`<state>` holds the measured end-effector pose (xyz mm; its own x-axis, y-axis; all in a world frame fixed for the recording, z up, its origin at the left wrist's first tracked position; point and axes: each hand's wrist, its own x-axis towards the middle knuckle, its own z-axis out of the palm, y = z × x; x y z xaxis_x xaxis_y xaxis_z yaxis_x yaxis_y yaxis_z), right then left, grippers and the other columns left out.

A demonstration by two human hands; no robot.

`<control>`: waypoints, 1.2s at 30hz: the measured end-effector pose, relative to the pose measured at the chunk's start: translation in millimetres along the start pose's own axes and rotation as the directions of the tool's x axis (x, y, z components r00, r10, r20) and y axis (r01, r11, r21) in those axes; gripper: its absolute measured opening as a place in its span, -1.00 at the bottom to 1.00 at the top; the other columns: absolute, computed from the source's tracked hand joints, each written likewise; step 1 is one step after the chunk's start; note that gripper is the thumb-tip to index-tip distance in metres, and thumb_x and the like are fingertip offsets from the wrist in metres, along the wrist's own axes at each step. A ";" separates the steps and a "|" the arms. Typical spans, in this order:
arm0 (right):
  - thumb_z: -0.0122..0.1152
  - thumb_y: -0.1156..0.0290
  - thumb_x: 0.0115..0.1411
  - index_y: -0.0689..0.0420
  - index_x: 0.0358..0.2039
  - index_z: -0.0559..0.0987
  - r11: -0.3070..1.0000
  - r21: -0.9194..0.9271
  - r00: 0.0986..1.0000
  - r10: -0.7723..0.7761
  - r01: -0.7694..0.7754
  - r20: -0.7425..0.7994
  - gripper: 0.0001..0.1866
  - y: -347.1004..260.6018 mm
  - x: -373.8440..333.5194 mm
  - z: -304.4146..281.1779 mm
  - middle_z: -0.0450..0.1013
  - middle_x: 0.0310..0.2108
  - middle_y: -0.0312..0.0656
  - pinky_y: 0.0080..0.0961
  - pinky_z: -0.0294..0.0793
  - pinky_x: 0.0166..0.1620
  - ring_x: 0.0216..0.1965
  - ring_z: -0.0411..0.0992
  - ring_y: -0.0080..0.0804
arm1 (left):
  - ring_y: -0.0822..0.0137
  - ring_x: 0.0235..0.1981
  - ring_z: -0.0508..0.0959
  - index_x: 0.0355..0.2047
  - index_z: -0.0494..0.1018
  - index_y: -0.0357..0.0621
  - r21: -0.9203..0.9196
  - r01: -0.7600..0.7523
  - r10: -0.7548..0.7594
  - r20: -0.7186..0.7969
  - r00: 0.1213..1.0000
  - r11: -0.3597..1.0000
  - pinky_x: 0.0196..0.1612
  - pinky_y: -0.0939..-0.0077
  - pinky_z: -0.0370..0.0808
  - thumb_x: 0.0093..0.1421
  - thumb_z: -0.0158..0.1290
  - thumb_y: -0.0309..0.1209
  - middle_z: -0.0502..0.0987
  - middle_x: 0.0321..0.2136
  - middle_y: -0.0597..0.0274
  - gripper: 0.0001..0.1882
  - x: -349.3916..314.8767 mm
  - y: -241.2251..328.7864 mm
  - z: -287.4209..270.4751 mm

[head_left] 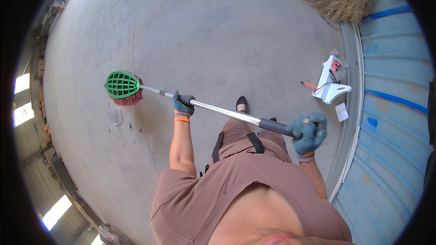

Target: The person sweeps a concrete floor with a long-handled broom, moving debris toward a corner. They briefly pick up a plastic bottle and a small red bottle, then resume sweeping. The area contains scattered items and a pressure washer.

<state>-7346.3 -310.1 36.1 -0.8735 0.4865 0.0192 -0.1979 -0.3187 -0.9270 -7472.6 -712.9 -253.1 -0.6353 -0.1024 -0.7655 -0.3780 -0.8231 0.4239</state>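
Brown shirt [195, 199] | left hand [183, 106], right hand [309, 132] wrapped round brush pole [227, 112] | grey floor [245, 41] | blue ribbed wall [393, 75]

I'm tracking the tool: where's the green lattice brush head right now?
In the head view, the green lattice brush head is left of centre, at the end of the silver metal pole, beyond the gloved left hand.

Glossy metal pole [227, 111], plastic grid head [122, 85], rough bristles [129, 100], matt floor [218, 41].

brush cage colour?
Green: the cage is a lattice, with reddish-brown bristles showing past its lower edge. Shows in the head view.
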 end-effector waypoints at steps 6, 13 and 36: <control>-0.11 0.54 0.29 0.08 -0.25 0.36 0.995 0.101 0.992 -0.008 0.021 -0.129 -0.92 -33.9 7.2 -95.7 0.07 -0.72 -0.41 -0.60 0.11 -0.67 -0.75 -0.04 -0.68 | 0.38 -0.63 0.43 -0.54 0.35 -0.03 -0.225 0.057 -0.042 0.068 0.997 0.973 -0.49 0.50 0.46 0.01 0.10 -0.17 0.38 -0.68 0.38 -0.75 36.6 -53.3 19.0; -0.10 0.46 0.26 0.08 -0.31 0.39 0.835 -0.433 0.812 -0.493 0.340 -0.312 -0.93 -154.1 21.8 -257.4 0.10 -0.69 -0.39 -0.59 0.11 -0.61 -0.67 0.04 -0.65 | 0.34 -0.63 0.31 -0.63 0.24 0.04 -0.097 0.428 -0.431 -0.011 0.902 0.898 -0.43 0.38 0.36 0.05 -0.07 -0.28 0.31 -0.71 0.36 -0.83 -15.2 -257.1 182.1; 0.10 0.36 0.17 0.44 0.03 0.40 0.671 -0.741 0.575 -0.613 0.018 -0.542 -0.52 -464.3 -75.9 -530.7 0.25 -0.59 -0.35 -0.54 0.27 -0.40 -0.52 0.21 -0.54 | 0.20 -0.42 0.49 -0.32 0.28 -0.14 0.534 0.763 -0.831 -0.184 0.525 0.365 -0.30 0.30 0.53 0.21 -0.01 -0.24 0.42 -0.45 0.15 -0.77 -234.4 -639.5 332.3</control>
<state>-6952.1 232.7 266.2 -0.1395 0.9158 0.3767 0.1812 0.3976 -0.8995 -7305.8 23.1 -183.9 0.1038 0.5275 -0.8432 -0.9820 -0.0799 -0.1709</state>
